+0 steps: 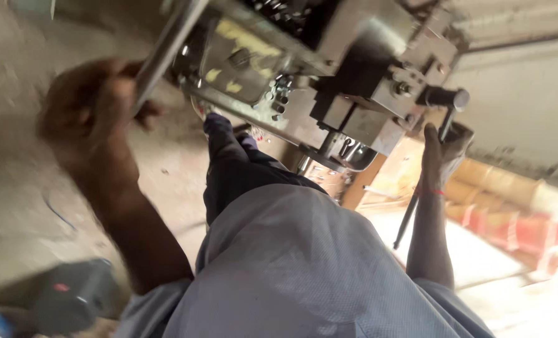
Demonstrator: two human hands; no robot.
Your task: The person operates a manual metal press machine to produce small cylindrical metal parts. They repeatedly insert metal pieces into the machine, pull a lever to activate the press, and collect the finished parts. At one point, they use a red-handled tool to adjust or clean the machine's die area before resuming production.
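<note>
A person's left hand (94, 109) is closing around a long metal lever (166, 53) while the right hand (445, 150) is gripping the black crank handle (445, 98) of a grey metal machine (329, 69), standing over a dusty concrete floor (16, 188) beside a pale wall (523, 100).

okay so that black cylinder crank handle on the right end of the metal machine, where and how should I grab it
Wrap fingers round the black cylindrical crank handle, coming from below, where the right hand already sits: the knob juts free of the grey metal machine, leaving room to close round it.
</note>
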